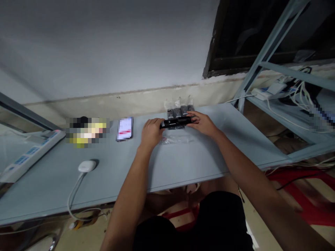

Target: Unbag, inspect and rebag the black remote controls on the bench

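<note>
Both hands hold a long black object [175, 121] level above the grey table; its exact kind I cannot tell. My left hand [151, 131] is closed around its left end, where small white print or a label shows. At the right end, my right hand [202, 122] grips it between thumb and fingers. Just behind stand several dark items in clear bags [178, 112], lined up near the wall and partly hidden by the held object. A flat clear plastic bag [176, 140] with a small red mark lies in front, beneath the hands.
A lit phone [125, 129] lies left of my hands, beside a blurred yellow and black thing [87, 131]. Nearer sits a white rounded device [87, 166] on a cable. A power strip [32, 155] runs along the left. Metal shelving [267, 52] with cables rises at right.
</note>
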Tool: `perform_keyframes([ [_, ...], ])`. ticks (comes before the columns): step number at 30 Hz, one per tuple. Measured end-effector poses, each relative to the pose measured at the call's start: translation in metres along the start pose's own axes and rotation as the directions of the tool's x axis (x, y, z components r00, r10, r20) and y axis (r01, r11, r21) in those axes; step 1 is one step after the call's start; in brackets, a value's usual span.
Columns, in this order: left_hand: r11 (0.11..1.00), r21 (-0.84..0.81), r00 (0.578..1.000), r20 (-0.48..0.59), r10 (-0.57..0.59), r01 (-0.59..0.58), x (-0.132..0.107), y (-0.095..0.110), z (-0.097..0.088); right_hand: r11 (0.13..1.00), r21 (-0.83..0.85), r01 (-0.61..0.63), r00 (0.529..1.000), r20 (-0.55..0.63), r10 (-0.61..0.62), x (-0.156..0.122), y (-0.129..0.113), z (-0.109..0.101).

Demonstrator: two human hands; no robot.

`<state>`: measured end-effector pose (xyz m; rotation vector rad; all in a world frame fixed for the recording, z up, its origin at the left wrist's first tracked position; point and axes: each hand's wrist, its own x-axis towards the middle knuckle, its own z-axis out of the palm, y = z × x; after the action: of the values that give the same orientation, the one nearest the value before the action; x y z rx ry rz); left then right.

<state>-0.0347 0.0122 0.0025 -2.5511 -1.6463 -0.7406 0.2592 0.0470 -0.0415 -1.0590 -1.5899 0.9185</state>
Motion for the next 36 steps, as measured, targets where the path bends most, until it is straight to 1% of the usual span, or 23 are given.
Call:
perform_keyframes([
  [8,0.999,0.022,1.0,0.018,-0.024,0.024,0.0,0.005,-0.004,0.996,-0.078,0.05,0.998,0.04,-0.047,0.001,0.005,-0.002],
  [14,1.0,0.011,0.999,0.025,-0.029,0.028,-0.001,0.005,-0.004,0.993,-0.091,0.07,0.997,0.043,-0.067,0.0,0.007,-0.001],
  [18,1.0,-0.003,1.0,0.003,-0.015,0.015,-0.001,0.004,-0.003,0.993,-0.105,0.052,0.999,0.015,-0.05,0.0,0.005,0.002],
  [21,1.0,-0.01,1.0,-0.011,-0.016,0.016,-0.001,0.003,-0.002,0.998,-0.06,0.034,0.999,-0.031,-0.036,0.001,0.001,0.003],
  [24,1.0,-0.005,1.0,-0.021,-0.016,0.016,-0.001,0.001,-0.001,1.0,-0.002,-0.025,0.998,-0.055,0.025,0.003,-0.004,0.003],
  [26,1.0,-0.002,1.0,-0.03,-0.004,0.004,0.0,0.0,0.0,0.998,-0.003,-0.059,0.997,-0.052,0.059,0.003,-0.008,0.002],
  [28,1.0,-0.007,0.999,-0.038,0.028,-0.029,0.0,0.0,0.001,0.997,-0.009,-0.077,0.997,-0.026,0.076,0.002,-0.01,0.002],
  [30,0.997,-0.02,0.996,-0.048,0.08,-0.081,0.0,0.001,0.002,0.994,-0.012,-0.107,0.994,0.027,0.108,0.001,-0.011,0.003],
  [33,0.987,-0.045,0.987,-0.055,0.151,-0.153,0.001,0.006,0.005,0.986,-0.021,-0.164,0.981,0.105,0.165,-0.002,-0.012,0.007],
  [36,0.977,-0.061,0.978,-0.043,0.204,-0.206,0.001,0.012,0.007,0.984,-0.03,-0.177,0.971,0.156,0.179,-0.004,-0.014,0.01],
])
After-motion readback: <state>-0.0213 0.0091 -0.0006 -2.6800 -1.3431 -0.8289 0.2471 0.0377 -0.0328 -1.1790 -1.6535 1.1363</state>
